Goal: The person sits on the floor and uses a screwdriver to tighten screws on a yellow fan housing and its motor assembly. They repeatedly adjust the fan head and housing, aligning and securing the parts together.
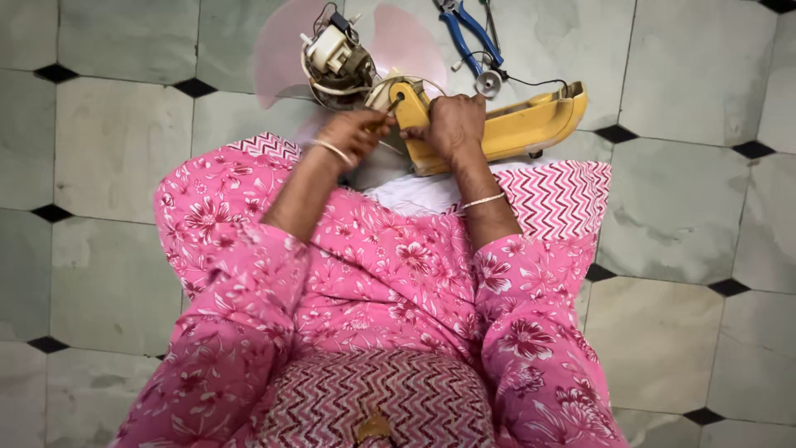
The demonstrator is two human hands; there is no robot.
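Observation:
A yellow plastic fan housing (522, 124) lies across my lap, over white cloth. My right hand (452, 124) grips the housing near its round end. My left hand (352, 134) is closed on a thin tool (390, 108) with a dark tip, and that tip points into the housing's end. Just beyond sits a bare electric motor (336, 58) with copper windings and wires. It rests on pale pink fan blades (406, 41). Both wrists wear thin bangles.
Blue-handled pliers (468, 33) lie on the tiled floor beyond the housing, next to a small round metal part (488, 83) on a black wire. Grey floor tiles (688, 199) with black diamond insets surround me. My pink flowered clothing fills the lower frame.

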